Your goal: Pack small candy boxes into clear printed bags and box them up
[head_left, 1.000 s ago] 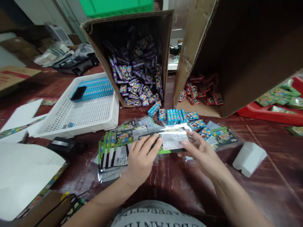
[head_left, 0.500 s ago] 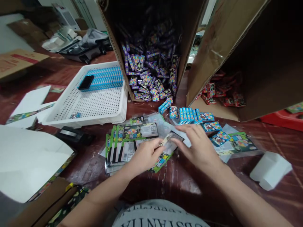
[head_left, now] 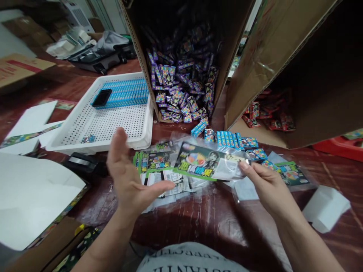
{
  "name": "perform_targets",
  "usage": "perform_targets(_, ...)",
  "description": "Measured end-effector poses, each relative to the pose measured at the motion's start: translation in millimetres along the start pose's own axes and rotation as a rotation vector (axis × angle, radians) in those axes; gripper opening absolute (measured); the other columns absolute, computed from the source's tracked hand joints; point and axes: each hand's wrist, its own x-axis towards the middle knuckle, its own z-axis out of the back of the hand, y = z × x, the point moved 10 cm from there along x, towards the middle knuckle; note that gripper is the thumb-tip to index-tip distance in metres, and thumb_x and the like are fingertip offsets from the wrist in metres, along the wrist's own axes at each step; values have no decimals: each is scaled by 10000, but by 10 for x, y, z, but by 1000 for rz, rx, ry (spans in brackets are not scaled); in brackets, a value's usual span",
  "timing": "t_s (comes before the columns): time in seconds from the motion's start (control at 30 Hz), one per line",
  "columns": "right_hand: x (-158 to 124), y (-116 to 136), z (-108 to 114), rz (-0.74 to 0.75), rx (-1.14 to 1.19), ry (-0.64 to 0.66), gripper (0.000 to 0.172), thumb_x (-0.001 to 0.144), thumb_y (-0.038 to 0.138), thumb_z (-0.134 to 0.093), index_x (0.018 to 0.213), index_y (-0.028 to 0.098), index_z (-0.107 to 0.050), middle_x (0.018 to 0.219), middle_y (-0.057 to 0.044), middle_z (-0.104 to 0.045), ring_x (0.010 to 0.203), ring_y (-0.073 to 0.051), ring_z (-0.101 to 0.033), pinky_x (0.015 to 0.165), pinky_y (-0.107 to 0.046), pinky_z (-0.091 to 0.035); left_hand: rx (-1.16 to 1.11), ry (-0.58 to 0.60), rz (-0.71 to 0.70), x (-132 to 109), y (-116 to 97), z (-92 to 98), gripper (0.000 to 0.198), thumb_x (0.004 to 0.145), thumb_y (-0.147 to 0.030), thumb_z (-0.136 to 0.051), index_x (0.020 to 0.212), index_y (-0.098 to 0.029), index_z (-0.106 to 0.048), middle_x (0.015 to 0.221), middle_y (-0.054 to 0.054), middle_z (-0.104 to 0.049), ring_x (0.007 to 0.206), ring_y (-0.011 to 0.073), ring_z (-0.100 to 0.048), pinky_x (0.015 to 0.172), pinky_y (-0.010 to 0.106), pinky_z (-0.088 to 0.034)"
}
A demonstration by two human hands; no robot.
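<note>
Pinched by its right end in my right hand point(head_left: 265, 183) is a clear plastic bag with a black and green printed header point(head_left: 195, 160), tilted above the table. My left hand point(head_left: 129, 173) is raised with thumb and fingers spread, holding nothing, left of that bag. Beneath and between the hands lies a fanned stack of similar printed bags point(head_left: 155, 161). Small blue candy boxes point(head_left: 227, 139) stand in a row just behind the held bag. Another printed bag point(head_left: 292, 173) lies flat to the right of my right hand.
A white perforated basket point(head_left: 99, 145) holds rows of blue boxes and a black phone point(head_left: 102, 98). Two tall cardboard cartons stand behind, one with purple packs point(head_left: 181, 94), one with red packs point(head_left: 255, 111). A white folded piece point(head_left: 326, 207) sits right, a black tape dispenser point(head_left: 85, 164) left.
My hands have moved apart. The left opened and went left and up; the right went right, carrying the printed bag, which now shows its front.
</note>
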Motion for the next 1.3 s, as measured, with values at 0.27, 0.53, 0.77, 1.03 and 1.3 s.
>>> perform_targets(0.27, -509, -397, -990, -462, 742, 222, 376, 842, 540, -747, 1041, 223, -785, 1110, -102, -770, 1062, -277, -698, 963, -434, -544, -925, 216, 617, -509, 413, -1235, 616, 704, -487, -884, 1220, -202, -706, 1188, 126, -748, 1136, 310, -694, 1012, 473, -550)
perform_targets(0.53, -482, -597, -418, -266, 99, 28, 475, 867, 652, -654, 989, 199, -732, 943, -88, -780, 854, -257, -736, 868, -403, -579, -662, 49, 851, -626, 779, -1093, 294, 701, -287, -876, 955, -175, -780, 992, 49, -803, 922, 209, -740, 908, 351, -577)
perform_targets(0.77, -244, -318, -805, -10, -336, -44, 368, 1001, 529, -444, 1088, 211, -607, 892, -114, -774, 802, -299, -746, 665, -364, -533, -306, 444, 744, -936, 461, -1448, 324, 921, -386, -653, 1170, -185, -605, 1154, 101, -747, 1085, 258, -708, 947, 410, -554)
perform_targets(1.03, -272, -623, -936, 14, -200, -62, 360, 1025, 513, -442, 1184, 204, -538, 1046, -119, -756, 872, -247, -736, 732, -355, -561, -6, 368, 542, -927, 695, -1286, 473, 1061, -359, -382, 1495, -175, -360, 1402, 177, -622, 1294, 260, -615, 1061, 458, -507)
perform_targets(1.3, 818, 200, -584, 442, -595, -71, 463, 983, 522, -534, 1268, 157, -534, 1234, -185, -653, 1147, -327, -602, 975, -486, -486, 289, 298, 317, -719, 769, -792, 522, 1031, -355, -478, 1509, -167, -388, 1454, 190, -557, 1355, 285, -551, 1106, 490, -480)
